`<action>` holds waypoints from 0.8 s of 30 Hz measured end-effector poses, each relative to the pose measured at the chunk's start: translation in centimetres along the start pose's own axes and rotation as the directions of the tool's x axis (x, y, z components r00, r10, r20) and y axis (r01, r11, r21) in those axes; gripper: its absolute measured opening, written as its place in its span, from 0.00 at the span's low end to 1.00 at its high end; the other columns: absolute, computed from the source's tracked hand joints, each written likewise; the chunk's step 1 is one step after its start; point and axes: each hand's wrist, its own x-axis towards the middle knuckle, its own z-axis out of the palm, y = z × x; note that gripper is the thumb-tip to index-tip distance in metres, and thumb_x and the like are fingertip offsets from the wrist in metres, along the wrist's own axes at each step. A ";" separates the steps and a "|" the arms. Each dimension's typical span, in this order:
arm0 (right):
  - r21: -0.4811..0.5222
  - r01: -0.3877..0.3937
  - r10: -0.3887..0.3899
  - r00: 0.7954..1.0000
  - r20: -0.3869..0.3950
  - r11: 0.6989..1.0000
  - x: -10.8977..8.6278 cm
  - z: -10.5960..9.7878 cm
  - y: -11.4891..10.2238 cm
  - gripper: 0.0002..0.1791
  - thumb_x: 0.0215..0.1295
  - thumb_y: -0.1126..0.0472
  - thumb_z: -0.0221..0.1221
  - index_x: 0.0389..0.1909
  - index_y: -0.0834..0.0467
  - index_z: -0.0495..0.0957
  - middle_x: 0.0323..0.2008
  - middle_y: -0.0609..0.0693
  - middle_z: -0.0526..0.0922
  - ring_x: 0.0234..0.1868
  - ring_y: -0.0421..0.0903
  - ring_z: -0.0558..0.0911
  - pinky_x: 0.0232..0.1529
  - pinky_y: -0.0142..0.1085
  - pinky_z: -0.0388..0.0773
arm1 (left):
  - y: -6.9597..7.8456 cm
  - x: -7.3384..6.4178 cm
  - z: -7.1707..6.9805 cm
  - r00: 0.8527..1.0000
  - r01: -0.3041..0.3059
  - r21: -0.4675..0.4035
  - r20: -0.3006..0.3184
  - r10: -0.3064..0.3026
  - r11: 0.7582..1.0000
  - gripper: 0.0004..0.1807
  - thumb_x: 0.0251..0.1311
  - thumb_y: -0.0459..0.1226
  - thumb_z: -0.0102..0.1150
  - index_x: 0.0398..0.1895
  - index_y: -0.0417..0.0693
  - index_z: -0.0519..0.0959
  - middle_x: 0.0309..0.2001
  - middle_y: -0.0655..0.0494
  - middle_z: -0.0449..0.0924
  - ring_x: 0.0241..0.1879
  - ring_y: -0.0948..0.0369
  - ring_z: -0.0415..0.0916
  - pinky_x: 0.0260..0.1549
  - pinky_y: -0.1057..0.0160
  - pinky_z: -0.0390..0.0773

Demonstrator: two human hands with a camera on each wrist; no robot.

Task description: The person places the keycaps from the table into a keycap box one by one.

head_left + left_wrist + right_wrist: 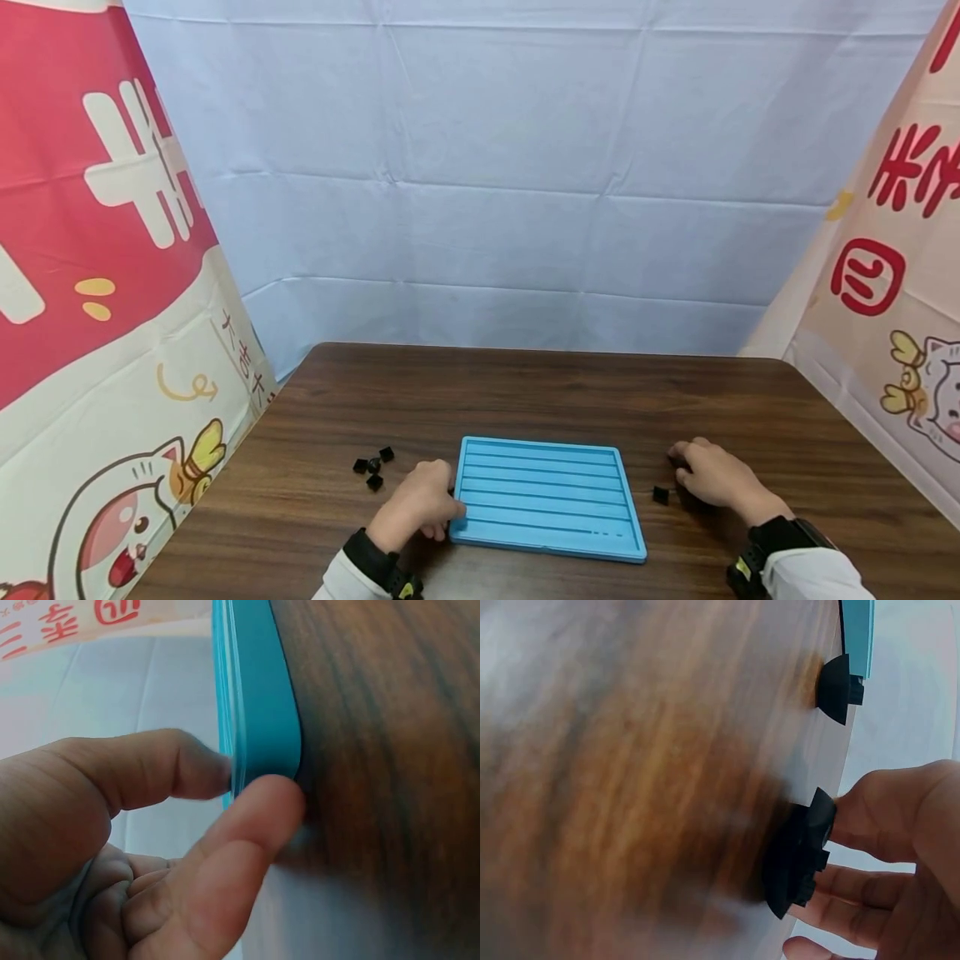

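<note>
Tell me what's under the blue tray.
The wooden table extends around the blue tray; the surface directly beneath, and anything lying there, is covered and cannot be seen.

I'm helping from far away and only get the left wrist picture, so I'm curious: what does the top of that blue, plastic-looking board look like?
Observer: In the head view, the flat, light-blue, plastic-looking rectangular board has long straight lines running from side to side across its top.
Operator: Cool! Where's the other hand?
Observer: The right hand is past the board's right side, close to the table.
Operator: Are there any little bits lying around on my side?
Observer: Yes, a small cluster of black, squarish pieces lies on the brown wood-grain table, just left of the left hand.
</note>
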 end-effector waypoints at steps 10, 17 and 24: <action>0.008 -0.011 0.011 1.000 0.004 1.000 0.1 -0.1 0.5 0.14 0.58 0.70 0.58 0.45 0.71 0.75 0.40 0.64 0.74 0.43 0.64 0.75 0.38 0.54 0.74 | 0.2 0.2 0.1 0.999 0.034 -0.043 -0.021 -0.035 0.998 0.21 0.50 0.26 0.59 0.09 0.48 0.62 0.06 0.50 0.71 0.08 0.57 0.73 0.08 0.60 0.75; -0.032 0.060 -0.062 0.996 -0.070 0.998 0.1 0.4 1.2 0.07 0.53 0.74 0.59 0.34 0.68 0.75 0.31 0.59 0.73 0.35 0.59 0.76 0.33 0.49 0.74 | 0.3 0.5 0.4 0.999 0.028 -0.051 -0.035 -0.030 0.998 0.27 0.51 0.25 0.58 0.08 0.53 0.55 0.05 0.50 0.69 0.08 0.57 0.73 0.09 0.60 0.75; -0.067 0.079 -0.085 0.991 -0.099 0.995 0.0 0.5 1.4 0.06 0.50 0.76 0.61 0.30 0.67 0.74 0.28 0.58 0.74 0.33 0.60 0.76 0.31 0.48 0.75 | 0.3 0.6 0.7 0.999 0.026 -0.086 -0.037 -0.030 0.996 0.25 0.51 0.25 0.57 0.09 0.53 0.55 0.06 0.50 0.69 0.08 0.57 0.74 0.09 0.60 0.75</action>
